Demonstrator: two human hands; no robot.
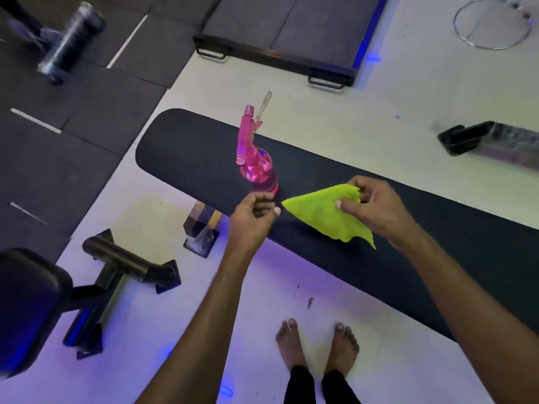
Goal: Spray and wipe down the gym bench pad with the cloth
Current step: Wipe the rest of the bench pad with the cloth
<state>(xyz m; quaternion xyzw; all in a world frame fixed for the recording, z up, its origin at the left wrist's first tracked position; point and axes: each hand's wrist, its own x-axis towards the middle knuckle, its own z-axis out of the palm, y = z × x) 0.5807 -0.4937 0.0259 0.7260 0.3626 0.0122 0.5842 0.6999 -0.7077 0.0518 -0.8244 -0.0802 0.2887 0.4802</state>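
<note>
A long black bench pad point(189, 153) runs from upper left to lower right. On it stands a pink spray bottle point(256, 164), upright, nozzle pointing away. My right hand point(376, 208) pinches a yellow-green cloth point(323, 214) by its upper edge, and the cloth hangs spread just above the pad. My left hand point(253, 217) hovers just left of the cloth's pointed corner and below the bottle, fingers curled loosely, holding nothing. My bare feet point(318, 345) stand on the white floor in front of the bench.
The bench's steel leg point(201, 228) stands under the pad. A second bench with a black pad point(26, 304) and metal base point(122, 266) sits at lower left. Dark floor mats point(73, 97), a roller point(70, 42), a platform point(285, 30) and a wire ring point(493, 24) lie beyond.
</note>
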